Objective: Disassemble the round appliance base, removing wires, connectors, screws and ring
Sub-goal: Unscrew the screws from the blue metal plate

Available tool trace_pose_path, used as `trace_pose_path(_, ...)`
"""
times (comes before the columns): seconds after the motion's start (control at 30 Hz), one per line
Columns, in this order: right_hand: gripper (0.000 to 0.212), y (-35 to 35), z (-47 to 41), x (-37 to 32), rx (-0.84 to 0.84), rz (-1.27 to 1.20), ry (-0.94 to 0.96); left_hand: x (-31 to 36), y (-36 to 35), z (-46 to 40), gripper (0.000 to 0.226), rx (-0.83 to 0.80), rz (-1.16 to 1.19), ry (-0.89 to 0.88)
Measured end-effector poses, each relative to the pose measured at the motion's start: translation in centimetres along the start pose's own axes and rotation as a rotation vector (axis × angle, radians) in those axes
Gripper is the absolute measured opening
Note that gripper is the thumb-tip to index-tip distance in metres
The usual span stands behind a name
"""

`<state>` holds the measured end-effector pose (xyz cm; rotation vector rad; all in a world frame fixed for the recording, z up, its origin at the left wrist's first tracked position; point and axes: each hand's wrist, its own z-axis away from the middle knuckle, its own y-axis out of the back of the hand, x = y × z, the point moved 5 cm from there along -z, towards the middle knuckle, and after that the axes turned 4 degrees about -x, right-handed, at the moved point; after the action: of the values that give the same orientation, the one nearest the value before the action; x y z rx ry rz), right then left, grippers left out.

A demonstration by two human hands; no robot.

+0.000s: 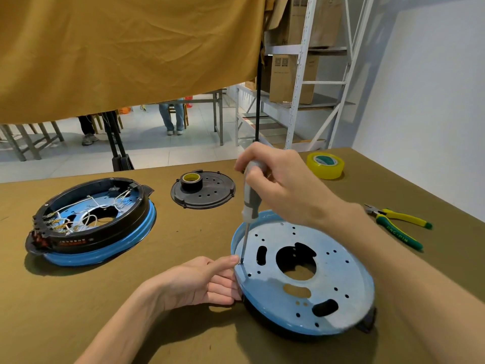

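- At the lower right of the frame I have the round blue base plate (315,274) tilted on the olive-brown table (183,232), its flat perforated face turned up toward me.
- I judge the step in hand to be the screws: the screwdriver (249,203) stands nearly upright, its tip set into a small screw (241,263) near the plate's left rim.
- My right hand (283,185) is wrapped round the grey handle, fingers curled tight on it from above.
- My left hand (207,281) grips the plate's left edge, fingers curled under the rim, with one fingertip stretched out just beside the screw and the tip.
- The next move calls, I think, for steady downward pressure while turning, the left hand keeping the plate from rocking, then catching the screw once loose.
- At the left of the frame sits a second base (91,219), black ring over blue, its white wires (86,214) not yet removed.
- Toward the upper middle lies a black cover disc (210,193) carrying a roll of black tape (191,181); a yellow tape roll (325,165) and yellow-handled pliers (399,227) lie at the right.
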<state>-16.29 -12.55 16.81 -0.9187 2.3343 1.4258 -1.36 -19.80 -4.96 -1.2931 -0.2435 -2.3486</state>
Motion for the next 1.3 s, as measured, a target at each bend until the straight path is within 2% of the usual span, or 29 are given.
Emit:
trace_pose_path(0.07,0.022,0.4,-0.3,-0.5,-0.073,0.17,0.005,0.1,-0.1,0.0,0.11,-0.008,-0.003,0.006)
trace_pose_path(0.2,0.046,0.4,-1.4,-1.1,-0.17,0.699,0.003,0.2,-0.2,0.3,0.111,-0.005,-0.009,-0.003)
trace_pose_path(0.27,0.042,0.9,-1.9,-1.3,-0.25,0.642,-0.018,0.2,-0.2,0.3,0.113,-0.005,-0.015,-0.003)
trace_pose_path(0.37,0.015,1.0,-1.8,-1.3,-0.494,0.361,-0.118,0.2,-0.2,0.3,0.114,-0.007,-0.025,-0.003)
trace_pose_path(0.43,0.029,0.8,-1.6,-1.4,-0.601,0.299,-0.166,0.2,-0.2,0.2,0.115,-0.01,-0.027,0.0)
trace_pose_path(0.5,0.037,0.5,-1.7,-1.7,-0.574,0.381,-0.164,0.2,-0.2,0.2,0.116,-0.016,-0.03,0.001)
trace_pose_path(0.6,0.056,0.2,-2.3,-2.4,-0.434,0.783,-0.033,0.1,-0.1,0.1,0.113,-0.016,-0.029,0.0)
trace_pose_path(0.63,0.055,0.0,-2.5,-2.5,-0.439,0.833,-0.01,0.1,-0.1,0.1,0.113,-0.017,-0.03,0.0)
trace_pose_path(0.67,0.048,0.0,-2.8,-2.5,-0.478,0.789,-0.019,0.1,0.0,0.1,0.113,-0.018,-0.032,0.001)
trace_pose_path(0.73,0.03,0.0,-3.0,-2.4,-0.607,0.53,-0.091,0.1,0.0,0.1,0.113,-0.018,-0.036,0.004)
trace_pose_path(0.8,0.037,0.2,-2.8,-2.6,-0.715,0.365,-0.141,0.0,0.0,0.0,0.112,-0.017,-0.035,0.006)
trace_pose_path(0.83,0.037,0.1,-2.7,-2.7,-0.724,0.357,-0.132,0.0,0.0,-0.1,0.111,-0.016,-0.034,0.006)
trace_pose_path(0.9,0.032,-0.1,-2.5,-2.8,-0.633,0.537,-0.062,0.0,0.1,-0.1,0.108,-0.015,-0.031,0.008)
trace_pose_path(0.97,0.049,0.0,-2.7,-2.9,-0.461,0.848,0.043,-0.1,0.2,-0.2,0.106,-0.016,-0.029,0.012)
trace_pose_path(1.0,0.05,-0.1,-2.8,-3.0,-0.418,0.897,0.077,-0.1,0.2,-0.2,0.106,-0.015,-0.031,0.013)
trace_pose_path(1.1,0.024,-0.2,-2.9,-3.0,-0.521,0.636,0.04,-0.1,0.3,-0.3,0.107,-0.006,-0.033,0.014)
trace_pose_path(1.17,0.021,0.0,-2.7,-3.0,-0.608,0.495,-0.033,-0.2,0.3,-0.4,0.108,-0.007,-0.033,0.013)
trace_pose_path(1.23,0.027,0.1,-2.5,-3.1,-0.574,0.593,-0.015,-0.2,0.3,-0.4,0.108,-0.012,-0.039,0.011)
trace_pose_path(1.3,0.04,-0.1,-2.5,-3.3,-0.456,0.852,0.054,-0.2,0.3,-0.4,0.11,-0.011,-0.033,0.011)
